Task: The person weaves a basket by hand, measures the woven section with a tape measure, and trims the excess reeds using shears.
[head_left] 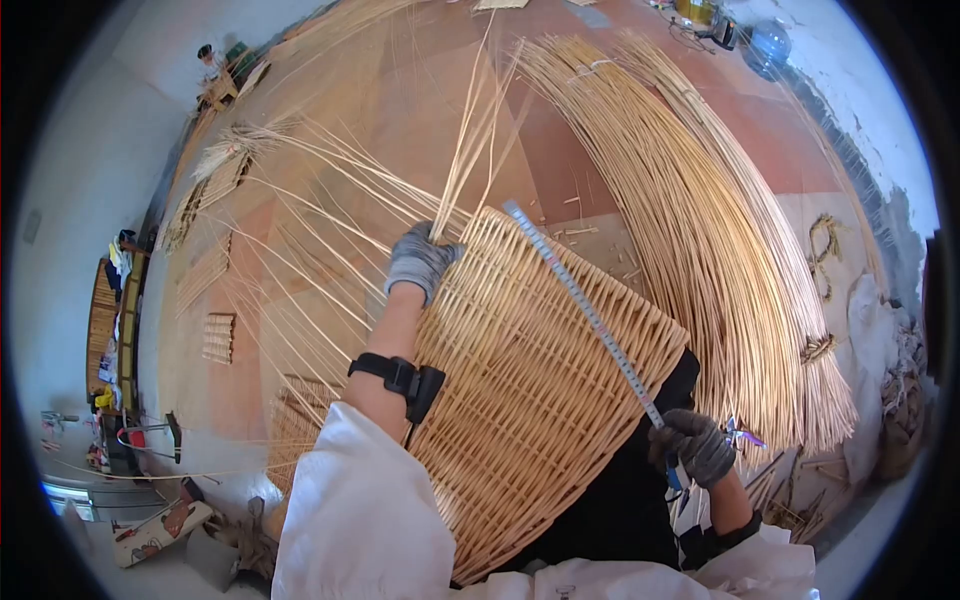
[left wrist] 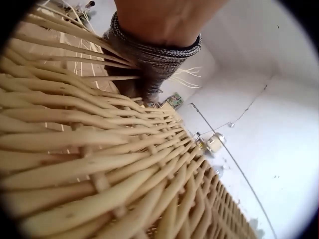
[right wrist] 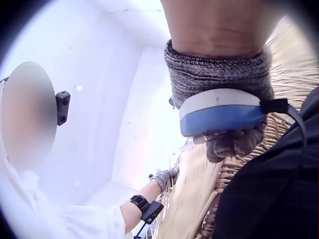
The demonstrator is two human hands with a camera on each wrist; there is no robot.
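Note:
A woven wicker panel [head_left: 520,390] lies tilted across the person's lap, with long loose rods [head_left: 350,205] running out past its left edge. The left hand [head_left: 420,262], in a grey knitted glove, grips the panel at its upper left corner, where several upright rods rise. In the right hand [head_left: 700,447], also gloved, is a blue and white tape measure [right wrist: 222,119], with fingers curled round its case. Its pulled-out blade [head_left: 590,315] slants over the panel from the right hand towards the top edge.
Large bundles of willow rods [head_left: 680,220] lie on the floor at the right. Smaller woven pieces [head_left: 218,338] and scraps are at the left. Another person [head_left: 212,75] sits far back left. A blue water bottle [head_left: 768,48] stands by the right wall.

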